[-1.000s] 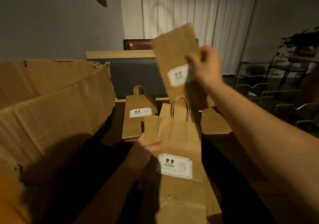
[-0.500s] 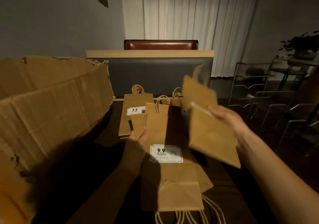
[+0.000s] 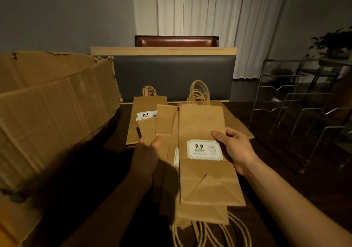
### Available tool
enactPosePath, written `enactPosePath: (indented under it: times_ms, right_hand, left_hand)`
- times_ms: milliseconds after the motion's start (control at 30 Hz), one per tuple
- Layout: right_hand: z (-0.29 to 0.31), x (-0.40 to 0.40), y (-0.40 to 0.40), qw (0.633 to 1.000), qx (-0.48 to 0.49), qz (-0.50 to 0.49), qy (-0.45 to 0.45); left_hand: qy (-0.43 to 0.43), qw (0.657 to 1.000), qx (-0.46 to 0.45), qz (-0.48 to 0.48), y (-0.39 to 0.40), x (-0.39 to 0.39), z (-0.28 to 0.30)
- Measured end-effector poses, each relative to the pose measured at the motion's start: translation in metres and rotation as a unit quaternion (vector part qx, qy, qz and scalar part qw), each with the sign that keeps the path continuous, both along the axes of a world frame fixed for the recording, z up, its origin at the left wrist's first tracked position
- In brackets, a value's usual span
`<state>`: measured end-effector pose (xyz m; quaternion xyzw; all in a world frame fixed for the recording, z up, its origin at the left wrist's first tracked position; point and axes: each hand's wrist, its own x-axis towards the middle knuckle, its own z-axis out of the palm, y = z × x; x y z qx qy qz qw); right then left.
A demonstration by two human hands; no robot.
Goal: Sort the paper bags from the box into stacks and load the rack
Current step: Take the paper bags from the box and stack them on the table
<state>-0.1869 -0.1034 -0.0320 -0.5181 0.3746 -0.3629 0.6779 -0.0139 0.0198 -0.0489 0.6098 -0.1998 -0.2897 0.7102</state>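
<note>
Twine handles [image 3: 209, 233] of the held bags hang out at 6 o'clock, nearest the person, over the dark bench [image 3: 276, 180]. Just above them, a fanned bundle of flat brown paper bags [image 3: 171, 170] is held over the bench, bottoms toward the person on most. Top bag [image 3: 205, 151] lies face up on the bundle, white "9.9" label [image 3: 204, 149] showing, folded base flap toward 6 o'clock. Right hand [image 3: 236, 147] holds the top bag at its 3 o'clock edge, thumb on the face beside the label, fingers hidden beneath. Left hand [image 3: 148, 157] in shadow grips the bundle's 9 o'clock side, thumb curled over the front, fingers underneath. A second label edge peeks out just left of the top bag's label. Further off at 12 o'clock, one stack of bags [image 3: 141, 121] lies flat on the bench, label up, handles pointing away; a second stack [image 3: 236, 121] sits to its right, mostly hidden behind the held bags, handles [image 3: 199, 92] arching up. At 9 o'clock the big torn cardboard box [image 3: 53, 109] stands open, its flap leaning toward the bench. At 3 o'clock a wire rack [image 3: 297, 109] stands beside the bench, tiers bare metal as far as visible. Behind it all, a dark padded bench back [image 3: 171, 77], a brown chair top [image 3: 176, 41], white curtains [image 3: 209, 18], a plant [image 3: 333, 41] at 2 o'clock.
</note>
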Motion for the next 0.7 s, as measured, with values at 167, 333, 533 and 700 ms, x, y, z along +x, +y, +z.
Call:
enactPosePath:
  times_ms: [167, 333, 533, 700]
  right_hand:
    - [0.005, -0.02, -0.02, 0.982, 0.137, 0.031, -0.127]
    - [-0.002, -0.008, -0.013, 0.986, 0.109, 0.105, -0.063]
    - [-0.001, -0.004, -0.016, 0.995, 0.057, 0.062, -0.054]
    - [0.031, -0.008, -0.03, 0.981, -0.005, -0.058, -0.183]
  left_hand:
    - [-0.002, 0.999, -0.046, -0.008, 0.002, 0.008, 0.0]
    - [-0.081, 0.995, -0.008, -0.052, 0.004, 0.0, -0.003]
    - [-0.105, 0.992, 0.026, -0.065, 0.007, 0.0, -0.003]
    - [-0.042, 0.995, 0.031, -0.08, 0.006, 0.003, 0.003]
